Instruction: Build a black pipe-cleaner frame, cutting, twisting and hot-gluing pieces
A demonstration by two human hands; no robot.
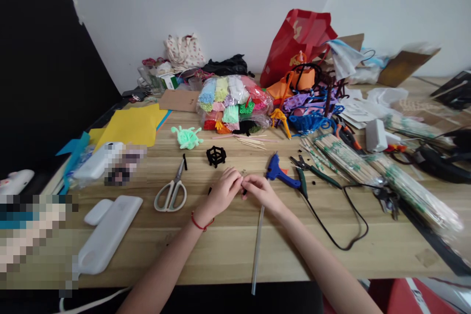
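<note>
Close together over the middle of the wooden table are my left hand (225, 189) and my right hand (259, 190), with fingertips nearly meeting. Both are closed in a pinch around a small black piece (244, 191), mostly covered by the fingers. Beyond them lies a black web-like shape (216, 156), and farther back left a mint green fuzzy shape (187, 137). White-handled scissors (171, 194) rest left of my left hand beside a short black strip (185, 162). A blue glue gun (281, 172) sits right of my right hand, near a clear glue stick (258, 250).
Green-handled pliers (316, 171) and a black cable (331, 238) lie right. Packs of sticks (346, 162) stretch along the right side. Bagged fuzzy stems (233, 103) and a red bag (298, 41) stand behind. Yellow sheets (128, 125) and a white device (110, 235) are left.
</note>
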